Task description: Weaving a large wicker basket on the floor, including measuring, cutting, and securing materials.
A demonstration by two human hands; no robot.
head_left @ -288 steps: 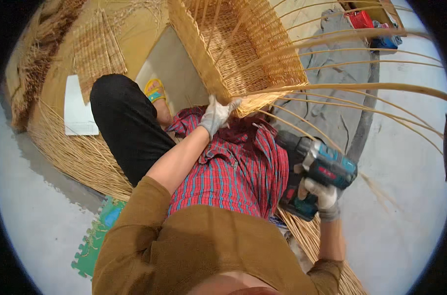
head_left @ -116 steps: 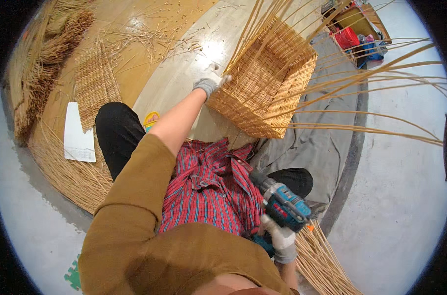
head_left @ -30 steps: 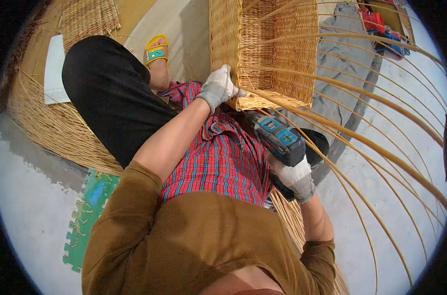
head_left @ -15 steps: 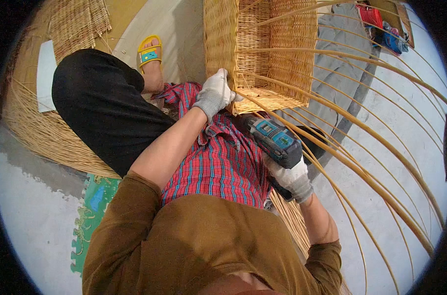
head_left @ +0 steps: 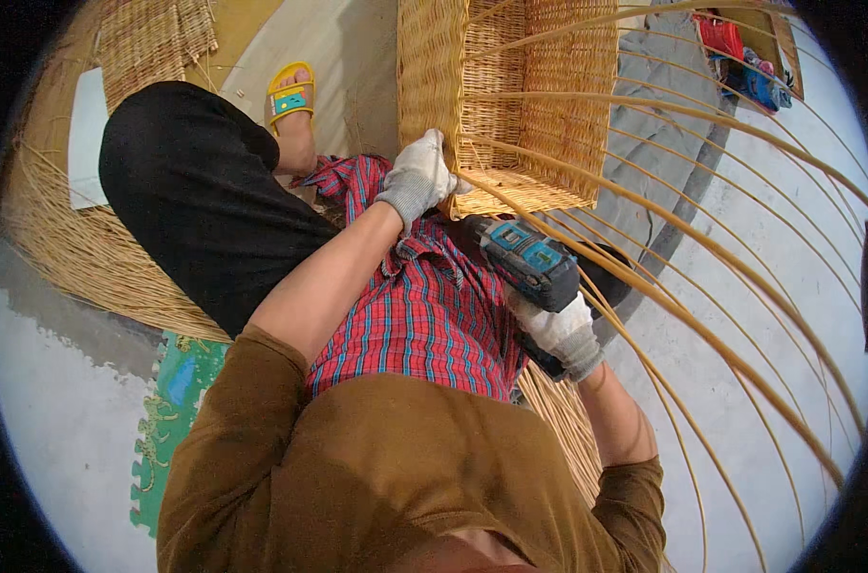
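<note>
A tan wicker basket [head_left: 429, 81] with an open top stands on its side in front of me. Long uncut canes [head_left: 701, 236] fan out from its rim to the right. My left hand [head_left: 417, 179], in a whitish knit glove, is closed on the basket's near lower corner. In my right hand [head_left: 560, 329], gloved as well, is a blue and black cordless drill [head_left: 527, 260], gripped by its handle. Its nose points up and left toward the underside of that corner. The basket and my lap hide the drill's tip.
A red plaid cloth [head_left: 415, 334] covers my lap. On the left lies a heap of loose canes [head_left: 99, 267], with a woven panel [head_left: 157, 43] beyond it and a green foam mat [head_left: 181, 382] nearer. Grey sheeting [head_left: 658, 134] spreads right of the basket; a red bag [head_left: 720, 36] lies farther back.
The drill and my right hand have shifted slightly up and left, closer to the basket's corner. My left hand keeps its hold, and the basket has barely moved.
</note>
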